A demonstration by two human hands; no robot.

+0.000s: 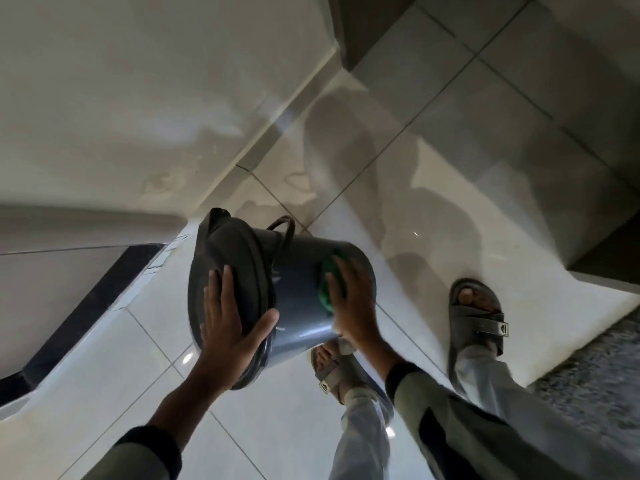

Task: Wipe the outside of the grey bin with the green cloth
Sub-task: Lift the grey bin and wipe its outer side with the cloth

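The grey bin (298, 292) is held tipped on its side in the air above the tiled floor, its dark lid facing left and its base to the right. My left hand (228, 313) lies spread flat over the lid, thumb hooked round the rim, holding the bin. My right hand (349, 299) presses the green cloth (325, 289) against the bin's side wall near the base; only an edge of the cloth shows under the fingers. A thin dark handle loop (284, 230) sticks up behind the bin.
Pale glossy floor tiles (277, 427) lie below. My two sandalled feet (478, 313) stand to the right. A white wall (121, 98) with a dark skirting strip runs on the left, and a grey speckled mat (595, 393) sits at lower right.
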